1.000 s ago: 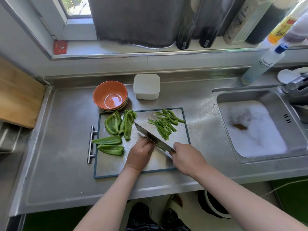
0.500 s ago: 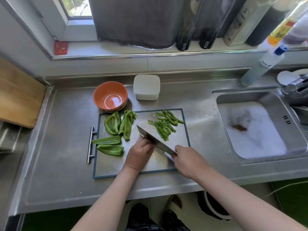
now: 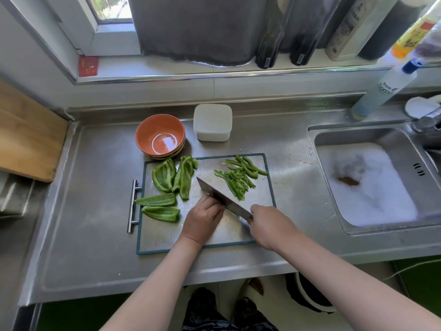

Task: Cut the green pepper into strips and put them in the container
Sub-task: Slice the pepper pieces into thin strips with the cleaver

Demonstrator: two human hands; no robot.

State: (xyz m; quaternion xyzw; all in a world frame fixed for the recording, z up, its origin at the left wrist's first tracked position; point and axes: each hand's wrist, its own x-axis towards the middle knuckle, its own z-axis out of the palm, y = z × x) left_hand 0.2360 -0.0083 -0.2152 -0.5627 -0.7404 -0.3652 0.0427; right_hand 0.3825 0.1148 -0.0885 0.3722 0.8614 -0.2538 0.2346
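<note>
My right hand [image 3: 269, 225] grips the broad steel cleaver [image 3: 216, 195]; uncut green pepper pieces [image 3: 164, 175] lie frame-left, nearer my curled left hand [image 3: 202, 218] (its hold hidden, I cannot tell).

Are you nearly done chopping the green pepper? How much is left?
Partway, I'd say. Done: a pile of thin green pepper strips lies on the steel cutting board. In hand: the right hand grips the broad steel knife beside the curled left hand; what that hand steadies is hidden. Left: four big green pepper pieces are uncut, and the strips lie outside the white square plastic container.
</note>
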